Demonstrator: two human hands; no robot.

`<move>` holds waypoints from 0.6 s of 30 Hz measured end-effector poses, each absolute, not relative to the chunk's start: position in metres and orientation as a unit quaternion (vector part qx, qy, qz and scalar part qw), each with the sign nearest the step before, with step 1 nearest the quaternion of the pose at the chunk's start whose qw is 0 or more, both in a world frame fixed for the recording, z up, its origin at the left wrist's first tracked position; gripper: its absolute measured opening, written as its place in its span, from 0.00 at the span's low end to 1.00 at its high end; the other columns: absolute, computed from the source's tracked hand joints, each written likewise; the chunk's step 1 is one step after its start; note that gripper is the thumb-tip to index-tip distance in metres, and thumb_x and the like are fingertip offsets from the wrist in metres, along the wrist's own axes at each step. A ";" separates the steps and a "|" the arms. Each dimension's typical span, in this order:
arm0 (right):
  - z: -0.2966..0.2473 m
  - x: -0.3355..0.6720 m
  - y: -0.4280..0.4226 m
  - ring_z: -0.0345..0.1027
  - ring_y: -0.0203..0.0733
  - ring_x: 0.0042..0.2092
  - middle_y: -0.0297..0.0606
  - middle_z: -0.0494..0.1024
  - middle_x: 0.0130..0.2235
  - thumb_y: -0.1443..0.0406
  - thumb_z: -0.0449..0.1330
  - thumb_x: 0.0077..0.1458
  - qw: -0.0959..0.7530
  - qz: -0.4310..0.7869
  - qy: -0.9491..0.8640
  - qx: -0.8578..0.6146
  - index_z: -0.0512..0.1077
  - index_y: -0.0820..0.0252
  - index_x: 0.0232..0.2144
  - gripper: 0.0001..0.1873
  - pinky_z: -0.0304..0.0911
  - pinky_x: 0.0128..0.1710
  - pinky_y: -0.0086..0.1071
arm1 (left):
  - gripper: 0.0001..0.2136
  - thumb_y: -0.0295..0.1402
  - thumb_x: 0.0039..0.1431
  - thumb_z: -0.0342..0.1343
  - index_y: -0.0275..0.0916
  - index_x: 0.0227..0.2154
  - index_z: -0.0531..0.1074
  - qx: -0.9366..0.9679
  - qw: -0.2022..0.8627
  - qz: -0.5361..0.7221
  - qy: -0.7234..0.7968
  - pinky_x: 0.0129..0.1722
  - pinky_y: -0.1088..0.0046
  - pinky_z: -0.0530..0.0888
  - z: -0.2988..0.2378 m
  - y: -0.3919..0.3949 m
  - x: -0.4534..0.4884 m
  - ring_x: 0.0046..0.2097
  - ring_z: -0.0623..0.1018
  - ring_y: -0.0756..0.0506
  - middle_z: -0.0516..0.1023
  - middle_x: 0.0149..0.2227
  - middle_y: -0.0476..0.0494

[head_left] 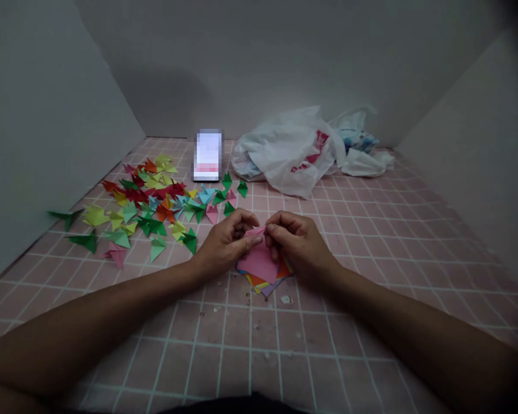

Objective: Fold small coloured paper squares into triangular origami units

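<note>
Between my two hands is a small pink folded paper [255, 231], held just above a stack of square coloured papers [259, 269]. A pink sheet lies on top of that stack, with orange, yellow, blue and purple edges showing beneath. My left hand [229, 241] pinches the folded paper from the left, its thumb laid along it. From the right, my right hand [297, 240] grips the paper's other end between thumb and forefinger. Part of the folded paper is hidden by my fingers.
Many folded paper shapes [149, 218] in several colours are spread on the left of the pink checked surface [354, 253]. A lit phone [208, 155] leans at the back. White plastic bags [285, 152] lie to its right. Pale walls [259, 69] enclose three sides.
</note>
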State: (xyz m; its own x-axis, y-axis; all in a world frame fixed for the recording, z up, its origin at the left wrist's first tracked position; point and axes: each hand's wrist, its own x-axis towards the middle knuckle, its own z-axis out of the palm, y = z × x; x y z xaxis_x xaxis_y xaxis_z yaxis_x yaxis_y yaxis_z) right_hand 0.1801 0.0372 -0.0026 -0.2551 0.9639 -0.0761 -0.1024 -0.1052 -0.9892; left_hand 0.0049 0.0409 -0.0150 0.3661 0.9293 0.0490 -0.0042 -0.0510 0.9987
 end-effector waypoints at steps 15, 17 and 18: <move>0.000 0.178 0.036 0.60 0.30 0.17 0.27 0.70 0.19 0.63 0.62 0.51 0.441 0.614 -0.490 -0.435 0.69 0.58 0.24 0.07 0.56 0.17 0.26 | 0.12 0.35 0.55 0.64 0.39 0.35 0.66 0.586 0.568 0.424 0.393 0.26 0.79 0.71 -0.017 0.041 0.005 0.26 0.72 0.54 0.70 0.29 0.53; 0.000 0.178 0.036 0.60 0.30 0.17 0.27 0.70 0.19 0.63 0.62 0.51 0.440 0.615 -0.489 -0.435 0.69 0.58 0.24 0.07 0.56 0.17 0.26 | 0.12 0.35 0.54 0.64 0.39 0.34 0.66 0.583 0.566 0.427 0.398 0.26 0.79 0.71 -0.017 0.041 0.006 0.26 0.72 0.54 0.71 0.29 0.53; -0.001 0.178 0.036 0.60 0.30 0.17 0.27 0.70 0.19 0.63 0.62 0.51 0.441 0.615 -0.489 -0.434 0.70 0.58 0.24 0.07 0.56 0.17 0.26 | 0.12 0.35 0.54 0.64 0.39 0.34 0.66 0.581 0.566 0.428 0.399 0.26 0.78 0.72 -0.016 0.041 0.006 0.26 0.72 0.54 0.71 0.28 0.53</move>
